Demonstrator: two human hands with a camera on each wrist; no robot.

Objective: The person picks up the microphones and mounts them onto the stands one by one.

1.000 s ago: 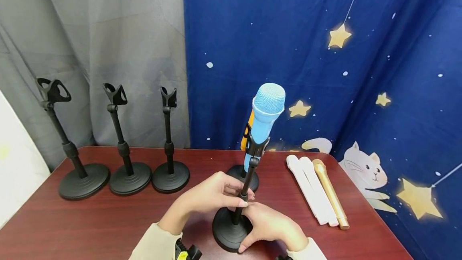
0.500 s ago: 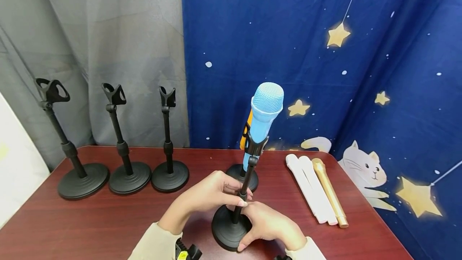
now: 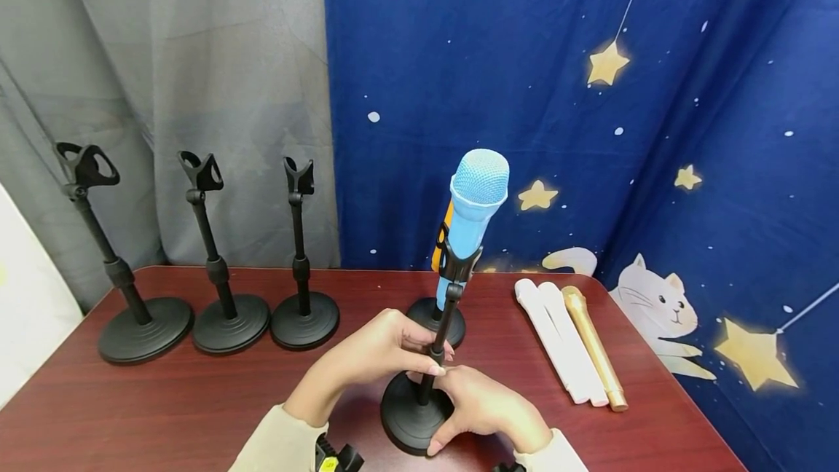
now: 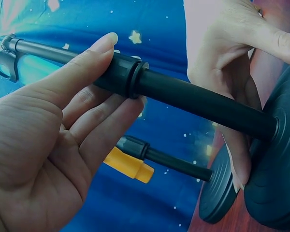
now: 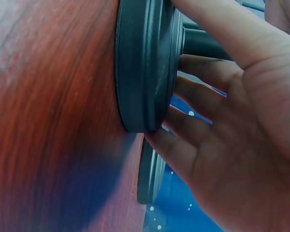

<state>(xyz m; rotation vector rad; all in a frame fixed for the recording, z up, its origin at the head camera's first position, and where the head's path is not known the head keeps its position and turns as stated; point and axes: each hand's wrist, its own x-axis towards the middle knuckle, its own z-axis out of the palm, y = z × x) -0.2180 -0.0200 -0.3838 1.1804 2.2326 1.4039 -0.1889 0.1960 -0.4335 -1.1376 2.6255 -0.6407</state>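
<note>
The right hand (image 3: 485, 405), thumb and fingers spread, grips the black microphone stand (image 3: 443, 327) by its base from 3 o'clock; the left hand (image 3: 370, 352), at 11, pinches the pole's collar (image 4: 121, 75). The blue microphone (image 3: 467, 228) sits clipped above; an orange handle (image 4: 129, 165) shows behind. Nothing has visibly moved this past second, probably a steadying hold.

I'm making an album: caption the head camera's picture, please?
Left hand on the pole, right hand on the base: a stand holding a light-blue microphone.
</note>
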